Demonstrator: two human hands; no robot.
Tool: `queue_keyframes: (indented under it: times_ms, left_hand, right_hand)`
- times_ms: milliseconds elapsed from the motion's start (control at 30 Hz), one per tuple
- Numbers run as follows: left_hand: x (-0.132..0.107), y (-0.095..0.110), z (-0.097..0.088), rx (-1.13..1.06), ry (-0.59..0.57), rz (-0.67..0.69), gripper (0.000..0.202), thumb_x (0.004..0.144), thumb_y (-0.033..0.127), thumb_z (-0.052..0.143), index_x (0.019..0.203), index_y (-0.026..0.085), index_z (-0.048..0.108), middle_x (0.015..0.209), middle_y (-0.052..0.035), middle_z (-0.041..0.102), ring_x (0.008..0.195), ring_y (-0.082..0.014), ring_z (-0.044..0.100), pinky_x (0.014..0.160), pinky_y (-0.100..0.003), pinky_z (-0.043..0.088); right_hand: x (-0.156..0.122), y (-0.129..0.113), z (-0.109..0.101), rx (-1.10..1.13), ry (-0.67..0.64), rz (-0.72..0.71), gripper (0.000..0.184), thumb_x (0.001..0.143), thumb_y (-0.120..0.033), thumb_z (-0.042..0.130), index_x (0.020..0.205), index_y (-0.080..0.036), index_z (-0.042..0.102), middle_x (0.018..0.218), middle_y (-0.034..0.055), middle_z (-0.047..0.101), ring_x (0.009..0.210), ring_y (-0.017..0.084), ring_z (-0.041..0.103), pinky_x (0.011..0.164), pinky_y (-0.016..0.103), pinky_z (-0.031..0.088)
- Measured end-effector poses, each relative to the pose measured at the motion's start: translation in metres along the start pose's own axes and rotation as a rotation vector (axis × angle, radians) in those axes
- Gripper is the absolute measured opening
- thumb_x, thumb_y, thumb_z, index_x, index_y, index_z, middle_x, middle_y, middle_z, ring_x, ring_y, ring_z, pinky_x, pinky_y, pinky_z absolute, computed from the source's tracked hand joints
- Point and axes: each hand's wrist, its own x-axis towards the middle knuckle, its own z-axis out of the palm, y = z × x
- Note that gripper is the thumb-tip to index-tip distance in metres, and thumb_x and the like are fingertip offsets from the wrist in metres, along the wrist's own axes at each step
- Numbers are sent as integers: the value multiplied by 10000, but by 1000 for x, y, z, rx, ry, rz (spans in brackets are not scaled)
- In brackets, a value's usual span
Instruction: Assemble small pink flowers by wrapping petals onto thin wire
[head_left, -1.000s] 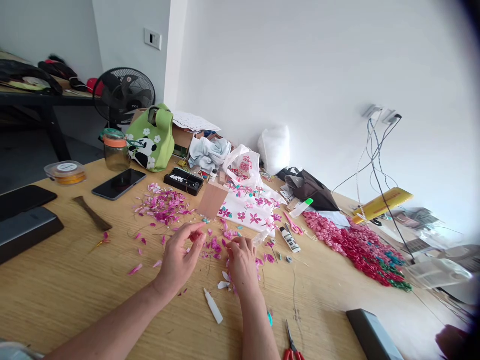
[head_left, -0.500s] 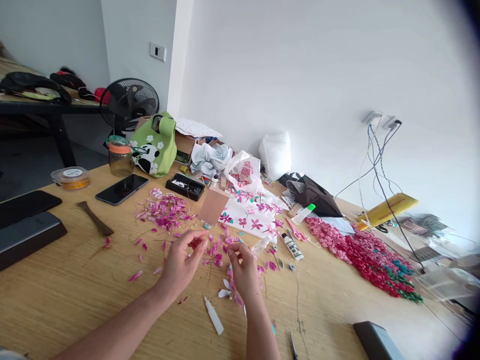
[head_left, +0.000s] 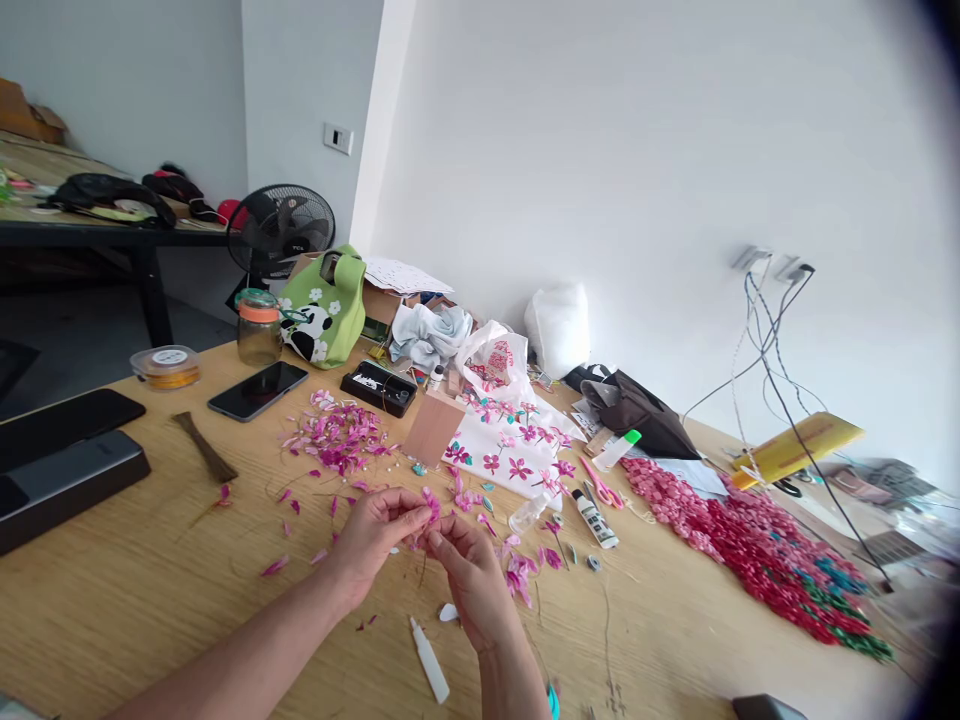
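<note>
My left hand [head_left: 384, 535] and my right hand [head_left: 466, 562] meet over the table, thumbs and fingertips pinched together. Between the fingertips a small pink petal piece [head_left: 430, 500] pokes up; its lower part is hidden by the fingers. To the left beyond my hands spreads a pile of magenta petals [head_left: 345, 435]. More pink petals [head_left: 519, 575] lie just right of my right hand. A white narrow-tipped tube [head_left: 430, 662] rests on the wood in front of my forearms, near a white petal [head_left: 448, 612].
Behind my hands stand a pinkish-brown block [head_left: 433, 428] and a white sheet with pink flowers [head_left: 517, 440]. To the right are a glue tube [head_left: 595, 519], pink scissors [head_left: 602, 485] and a red-pink heap [head_left: 742, 530]. A phone [head_left: 259, 390] and a jar [head_left: 259, 330] are at left.
My hands have come together from apart, and a pink petal piece now shows between their fingertips. The view has shifted, so the table's things appear slightly lower and further right.
</note>
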Motion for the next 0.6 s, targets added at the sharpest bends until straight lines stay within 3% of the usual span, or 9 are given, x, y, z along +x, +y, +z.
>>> queue_keyframes:
  times_ms: [167,367,600]
  left_hand:
    - [0,1,0,80,-1,13,198,686,342,699,684,147,662,629,7,596,573,-104,463,538,-215,352]
    - [3,-13,-3,255,-146,39,214,699,346,678,647,141,646,649,-19,604,659,-155,525,624,-256,397]
    - [2,-15,-2,323,-227,61,259,732,392,653,689,137,642,661,-13,567,660,-152,493,617,-256,370]
  right_hand:
    - [-2,-2,-2,-12,94,-42,285,819,-448,647,894,-177,697,888,42,657,827,159,525,760,274,384]
    - [-3,-6,-1,30,147,-104,228,751,-380,732,703,-174,649,652,-17,595,646,111,486,661,239,370]
    - [-1,-6,-3,87,205,-97,228,723,-357,752,675,-167,637,623,-17,583,609,110,475,644,246,370]
